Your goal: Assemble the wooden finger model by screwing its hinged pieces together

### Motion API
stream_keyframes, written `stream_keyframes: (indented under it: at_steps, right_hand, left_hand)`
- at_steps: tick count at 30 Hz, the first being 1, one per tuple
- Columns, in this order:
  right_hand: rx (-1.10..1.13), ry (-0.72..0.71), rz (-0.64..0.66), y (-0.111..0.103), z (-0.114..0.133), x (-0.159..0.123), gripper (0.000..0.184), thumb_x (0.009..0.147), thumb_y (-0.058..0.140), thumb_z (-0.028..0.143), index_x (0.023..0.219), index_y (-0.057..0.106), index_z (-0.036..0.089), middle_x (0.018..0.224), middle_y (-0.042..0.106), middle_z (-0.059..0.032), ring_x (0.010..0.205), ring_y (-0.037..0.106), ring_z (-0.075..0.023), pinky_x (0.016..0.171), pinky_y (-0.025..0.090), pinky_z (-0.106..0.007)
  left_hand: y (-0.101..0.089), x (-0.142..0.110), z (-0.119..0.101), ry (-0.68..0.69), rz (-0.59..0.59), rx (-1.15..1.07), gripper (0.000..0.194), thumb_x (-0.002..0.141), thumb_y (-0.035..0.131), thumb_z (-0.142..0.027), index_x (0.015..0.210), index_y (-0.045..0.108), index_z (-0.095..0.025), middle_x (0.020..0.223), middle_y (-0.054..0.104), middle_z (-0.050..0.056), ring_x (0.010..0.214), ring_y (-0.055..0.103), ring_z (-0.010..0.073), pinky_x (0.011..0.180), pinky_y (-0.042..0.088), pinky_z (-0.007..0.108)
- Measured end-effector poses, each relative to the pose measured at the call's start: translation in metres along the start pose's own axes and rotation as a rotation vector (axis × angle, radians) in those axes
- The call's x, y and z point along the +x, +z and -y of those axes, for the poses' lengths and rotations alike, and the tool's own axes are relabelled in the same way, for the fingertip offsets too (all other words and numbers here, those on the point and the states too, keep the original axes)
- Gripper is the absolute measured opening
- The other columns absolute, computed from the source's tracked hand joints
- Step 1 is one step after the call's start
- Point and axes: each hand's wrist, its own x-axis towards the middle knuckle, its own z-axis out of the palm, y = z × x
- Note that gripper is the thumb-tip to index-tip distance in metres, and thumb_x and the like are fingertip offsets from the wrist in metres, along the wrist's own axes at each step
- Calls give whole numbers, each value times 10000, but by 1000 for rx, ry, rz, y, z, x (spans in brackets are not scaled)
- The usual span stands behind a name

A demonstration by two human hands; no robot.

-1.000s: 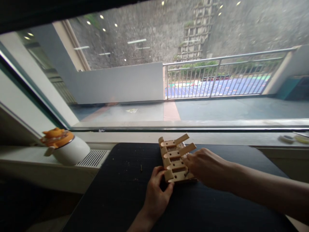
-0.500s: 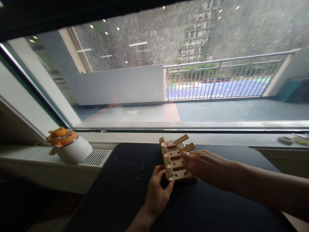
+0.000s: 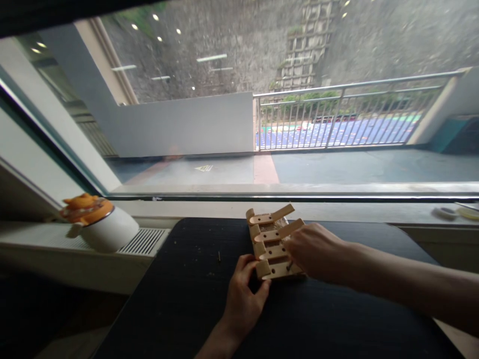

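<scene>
A pale wooden frame made of several slats with dark holes lies on the black table, two of its slats slanting up at the far right. My left hand grips its near left corner, fingers at the left side and thumb at the front edge. Over the frame's right side, my right hand is closed, the fingers curled round something I cannot make out. A short dark metal pin stands at the nearest slat's right hole, just under this hand. A small screw lies on the table to the left.
The black table has pale crumbs scattered on its left part. On the sill at left stands a white pot with an orange animal-shaped top. Rolls of tape rest on the right sill. A large window rises behind the table.
My right hand has turned over the frame, opening out slightly and then curling back into a fist. The left hand keeps its place on the corner. The whole view tilts a little.
</scene>
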Motion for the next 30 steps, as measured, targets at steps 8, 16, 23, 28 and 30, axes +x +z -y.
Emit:
stream_keyframes:
  at_steps: [8, 16, 23, 28, 30]
  right_hand:
    - [98, 194, -28, -10, -4, -6, 264, 878, 449, 222, 856, 693, 125, 845, 719, -133, 778, 681, -259, 616, 442, -308]
    - [-202, -177, -189, -5, 11, -15, 161, 786, 563, 56, 858, 685, 133, 950, 670, -116, 706, 628, -197, 556, 418, -291]
    - [-401, -410, -282, 17, -1, -15, 202, 845, 483, 69, 860, 676, 129, 821, 665, -114, 692, 566, -216, 545, 357, -336]
    - [-210, -308, -120, 13, -7, -13, 210, 804, 512, 25, 814, 677, 155, 825, 691, -76, 693, 611, -195, 513, 331, -299]
    - [-141, -192, -39, 7, -5, -11, 164, 767, 560, 34, 752, 678, 147, 779, 698, -70, 686, 639, -205, 494, 322, -284]
  left_hand:
    - [0, 2, -2, 6, -11, 8, 230, 765, 595, -129, 990, 606, -175, 1090, 562, 76, 1023, 597, 214, 910, 508, 332]
    - [-1, 1, -2, 16, -19, -5, 234, 760, 609, -124, 985, 621, -187, 1085, 573, 62, 1015, 600, 207, 897, 516, 315]
    - [-1, 2, -2, -2, 14, -19, 225, 766, 595, -122, 982, 606, -183, 1085, 556, 66, 1028, 589, 204, 901, 510, 307]
    - [-1, 3, -1, -11, 11, -6, 234, 773, 587, -125, 1002, 595, -176, 1094, 549, 79, 1034, 584, 210, 910, 508, 327]
    - [-1, 3, -1, -10, 10, -5, 229, 774, 587, -129, 997, 598, -177, 1092, 552, 81, 1039, 582, 214, 913, 508, 335]
